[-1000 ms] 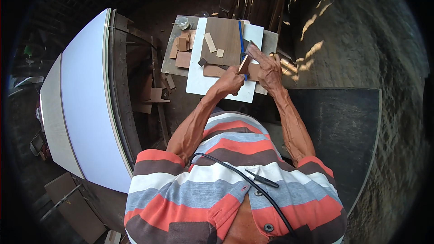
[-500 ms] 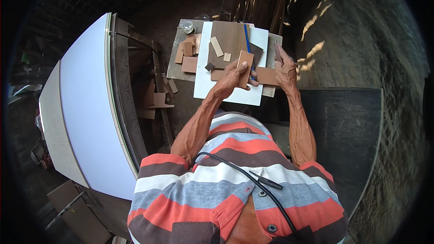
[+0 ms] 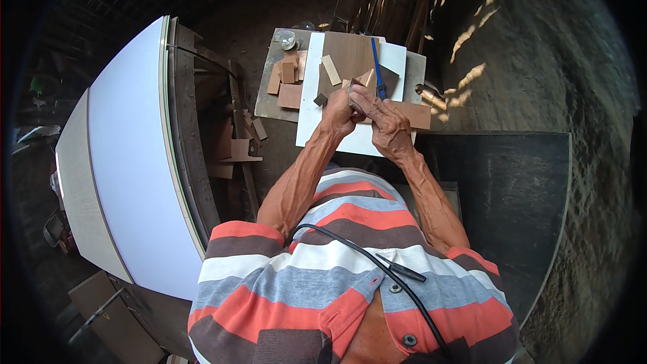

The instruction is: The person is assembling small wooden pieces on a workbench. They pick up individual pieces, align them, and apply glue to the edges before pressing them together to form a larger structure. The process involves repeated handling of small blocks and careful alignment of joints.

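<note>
My left hand [image 3: 341, 116] is closed around a small flat wooden piece [image 3: 368, 79], mostly hidden behind the fingers, with a pale edge showing. Against it presses my right hand [image 3: 389, 125], its fingers gripping a thin dark brownish piece [image 3: 354, 86] whose kind I cannot make out. Both hands are raised above a white board [image 3: 309, 125]. Under the right hand a reddish-brown wooden strip [image 3: 416, 114] sticks out to the right. Just beyond the hands lie a brown wooden panel [image 3: 347, 47], a pale wood strip [image 3: 331, 70] and a long narrow blue tool [image 3: 376, 61].
Several small wood offcuts [image 3: 290, 96] and a clear glass or jar [image 3: 286, 40] sit at the left of the low worktable [image 3: 266, 104]. A large white sheet [image 3: 131, 155] leans at far left. To the right stand a dark panel [image 3: 512, 189] and a rough wall [image 3: 600, 162].
My right hand has come leftward from the table's right side to meet my left hand, bringing the thin brownish piece. The wooden piece in my left hand has tilted and shows less.
</note>
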Action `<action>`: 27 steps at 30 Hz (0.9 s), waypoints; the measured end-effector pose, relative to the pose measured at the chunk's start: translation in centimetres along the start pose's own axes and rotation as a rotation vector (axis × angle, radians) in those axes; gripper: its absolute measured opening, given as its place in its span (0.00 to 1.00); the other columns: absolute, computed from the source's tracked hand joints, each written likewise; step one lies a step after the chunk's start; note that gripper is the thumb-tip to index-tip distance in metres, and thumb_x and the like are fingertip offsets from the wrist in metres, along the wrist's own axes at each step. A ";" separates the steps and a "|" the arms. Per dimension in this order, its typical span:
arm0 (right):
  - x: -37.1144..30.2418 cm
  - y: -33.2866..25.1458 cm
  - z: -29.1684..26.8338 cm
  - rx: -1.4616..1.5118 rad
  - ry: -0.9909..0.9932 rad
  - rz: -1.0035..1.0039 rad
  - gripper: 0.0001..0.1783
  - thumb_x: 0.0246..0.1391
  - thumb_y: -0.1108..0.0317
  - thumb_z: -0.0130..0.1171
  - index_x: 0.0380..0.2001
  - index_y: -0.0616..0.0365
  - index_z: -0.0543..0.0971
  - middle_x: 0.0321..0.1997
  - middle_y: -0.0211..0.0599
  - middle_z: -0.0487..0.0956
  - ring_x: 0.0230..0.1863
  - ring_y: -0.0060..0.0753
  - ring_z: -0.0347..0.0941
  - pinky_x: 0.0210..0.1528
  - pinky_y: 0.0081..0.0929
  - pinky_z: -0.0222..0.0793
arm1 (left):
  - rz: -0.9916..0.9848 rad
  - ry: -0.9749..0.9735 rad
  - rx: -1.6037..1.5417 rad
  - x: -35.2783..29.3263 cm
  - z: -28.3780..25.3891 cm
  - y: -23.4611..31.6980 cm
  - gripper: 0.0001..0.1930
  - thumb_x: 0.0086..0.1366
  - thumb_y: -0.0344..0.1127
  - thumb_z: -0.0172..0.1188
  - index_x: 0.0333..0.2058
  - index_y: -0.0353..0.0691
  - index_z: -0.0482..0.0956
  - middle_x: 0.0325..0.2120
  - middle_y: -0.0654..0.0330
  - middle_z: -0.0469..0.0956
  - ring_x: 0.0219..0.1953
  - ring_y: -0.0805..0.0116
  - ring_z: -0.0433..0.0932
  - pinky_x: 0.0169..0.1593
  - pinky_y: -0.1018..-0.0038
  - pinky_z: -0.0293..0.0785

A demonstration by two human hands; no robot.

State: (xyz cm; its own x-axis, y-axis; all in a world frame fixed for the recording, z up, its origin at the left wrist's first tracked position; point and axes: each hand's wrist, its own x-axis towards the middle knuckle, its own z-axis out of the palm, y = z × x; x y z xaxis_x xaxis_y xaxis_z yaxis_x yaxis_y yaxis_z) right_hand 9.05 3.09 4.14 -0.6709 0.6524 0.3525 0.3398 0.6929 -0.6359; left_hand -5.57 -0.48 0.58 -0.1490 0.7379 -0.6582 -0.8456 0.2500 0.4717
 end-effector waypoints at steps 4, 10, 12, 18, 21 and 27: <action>1.9 5.4 -0.5 -0.116 0.004 0.221 0.33 0.48 0.82 0.42 0.60 0.49 0.73 0.64 0.34 0.72 0.60 0.42 0.72 0.58 0.37 0.69 | -0.103 -0.148 0.066 -2.1 0.6 0.6 0.09 0.73 0.39 0.42 0.37 0.45 0.70 0.14 0.69 0.61 0.13 0.78 0.56 0.16 0.78 0.48; 0.2 -0.4 1.5 -0.077 -0.131 0.009 0.36 0.48 0.84 0.44 0.62 0.49 0.71 0.63 0.35 0.72 0.60 0.41 0.72 0.57 0.34 0.70 | -0.084 -0.100 0.025 -0.2 -1.8 1.0 0.11 0.73 0.40 0.41 0.33 0.45 0.69 0.11 0.67 0.59 0.10 0.77 0.55 0.14 0.76 0.47; 1.3 4.8 2.2 -0.110 -0.056 0.175 0.33 0.51 0.81 0.44 0.61 0.49 0.71 0.64 0.34 0.72 0.59 0.42 0.72 0.58 0.35 0.69 | -0.106 -0.188 0.025 -1.3 -1.7 0.7 0.10 0.74 0.39 0.41 0.37 0.45 0.70 0.12 0.68 0.59 0.11 0.77 0.54 0.15 0.78 0.47; 0.3 -1.3 3.0 -0.040 -0.138 -0.083 0.35 0.47 0.81 0.44 0.60 0.41 0.73 0.62 0.36 0.74 0.54 0.49 0.74 0.57 0.37 0.70 | -0.116 0.000 -0.048 -1.6 -2.3 1.6 0.13 0.74 0.39 0.41 0.48 0.43 0.72 0.13 0.69 0.58 0.11 0.79 0.53 0.16 0.80 0.49; 1.5 4.4 3.2 -0.149 -0.128 0.357 0.37 0.47 0.82 0.42 0.60 0.39 0.72 0.60 0.37 0.75 0.54 0.51 0.74 0.56 0.40 0.71 | -0.113 -0.276 -0.048 -2.5 -3.0 1.1 0.15 0.74 0.42 0.43 0.50 0.42 0.71 0.13 0.69 0.58 0.11 0.80 0.53 0.16 0.81 0.48; 1.4 7.3 2.1 0.122 -0.016 0.518 0.35 0.47 0.79 0.39 0.62 0.53 0.70 0.58 0.50 0.76 0.59 0.51 0.72 0.60 0.34 0.65 | -0.113 -0.386 -0.081 -1.9 -3.7 2.9 0.24 0.69 0.57 0.49 0.46 0.39 0.72 0.16 0.72 0.54 0.14 0.83 0.52 0.17 0.83 0.47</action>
State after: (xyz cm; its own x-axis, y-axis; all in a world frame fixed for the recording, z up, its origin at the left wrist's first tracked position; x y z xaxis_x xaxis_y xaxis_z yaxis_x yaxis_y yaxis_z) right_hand 9.23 8.39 -1.45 -0.4459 0.8942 -0.0387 0.5506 0.2400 -0.7995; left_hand -9.66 -3.43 1.05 0.1372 0.8937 -0.4271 -0.8855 0.3039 0.3514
